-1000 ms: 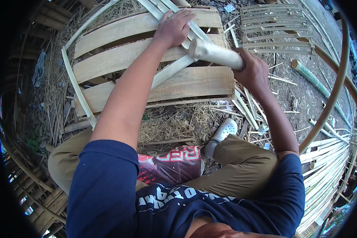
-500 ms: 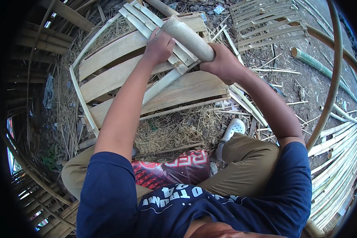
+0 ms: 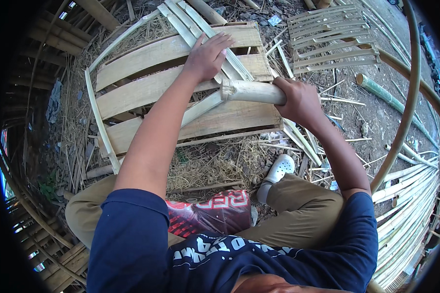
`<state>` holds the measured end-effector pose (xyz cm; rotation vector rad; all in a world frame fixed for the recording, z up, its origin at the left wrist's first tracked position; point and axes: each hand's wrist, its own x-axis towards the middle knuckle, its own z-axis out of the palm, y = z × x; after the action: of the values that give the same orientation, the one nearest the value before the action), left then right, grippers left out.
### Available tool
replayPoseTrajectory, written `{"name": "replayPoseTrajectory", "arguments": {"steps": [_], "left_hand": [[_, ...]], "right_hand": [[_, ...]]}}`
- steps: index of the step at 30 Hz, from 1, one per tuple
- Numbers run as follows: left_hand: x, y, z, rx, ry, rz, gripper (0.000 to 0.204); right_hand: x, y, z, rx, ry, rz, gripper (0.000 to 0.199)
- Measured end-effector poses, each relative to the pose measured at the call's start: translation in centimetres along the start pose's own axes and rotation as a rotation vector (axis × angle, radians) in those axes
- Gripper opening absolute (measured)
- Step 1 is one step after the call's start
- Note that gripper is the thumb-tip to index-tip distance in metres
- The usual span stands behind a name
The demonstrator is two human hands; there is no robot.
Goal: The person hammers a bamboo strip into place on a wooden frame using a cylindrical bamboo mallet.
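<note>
My right hand (image 3: 300,101) is closed round one end of a short, thick bamboo tube (image 3: 249,92), which lies nearly level across the view. The tube's free end points left, over the near end of several pale split bamboo strips (image 3: 185,25). Across those strips rests my left hand (image 3: 208,59), its fingers stretched out and holding nothing. Beneath is a low slatted wooden platform (image 3: 142,100) with gaps between its boards. Another pale strip (image 3: 200,108) slants over the platform, its upper end next to the tube.
A bamboo rack (image 3: 327,41) lies at the far right, with a green bamboo pole (image 3: 401,97) nearer. Many long bamboo strips (image 3: 408,215) are bundled at the right. A curved pole (image 3: 409,115) rises there. Straw (image 3: 210,163) covers the ground before my white clog (image 3: 280,167).
The tube has swung from a steep slant to nearly level and moved nearer me. My left hand has let go of it and now lies spread on the strips.
</note>
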<state>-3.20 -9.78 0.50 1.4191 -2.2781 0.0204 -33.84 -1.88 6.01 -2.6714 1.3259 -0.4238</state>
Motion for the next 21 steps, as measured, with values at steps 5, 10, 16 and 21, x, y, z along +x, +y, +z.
{"name": "replayPoseTrajectory", "arguments": {"steps": [5, 10, 16, 21], "left_hand": [[0.0, -0.2, 0.2, -0.029, 0.002, -0.016, 0.045], [0.0, -0.1, 0.3, -0.011, 0.000, -0.023, 0.044], [0.2, -0.2, 0.3, -0.019, -0.006, -0.005, 0.045], [-0.1, -0.2, 0.5, -0.006, -0.002, -0.036, 0.044]], "right_hand": [[-0.5, 1.0, 0.8, -0.025, 0.085, -0.019, 0.033], [-0.5, 0.7, -0.3, -0.057, 0.008, 0.038, 0.038], [-1.1, -0.8, 0.5, -0.294, 0.200, -0.101, 0.036], [-1.2, -0.8, -0.7, -0.116, 0.266, 0.043, 0.033]]}}
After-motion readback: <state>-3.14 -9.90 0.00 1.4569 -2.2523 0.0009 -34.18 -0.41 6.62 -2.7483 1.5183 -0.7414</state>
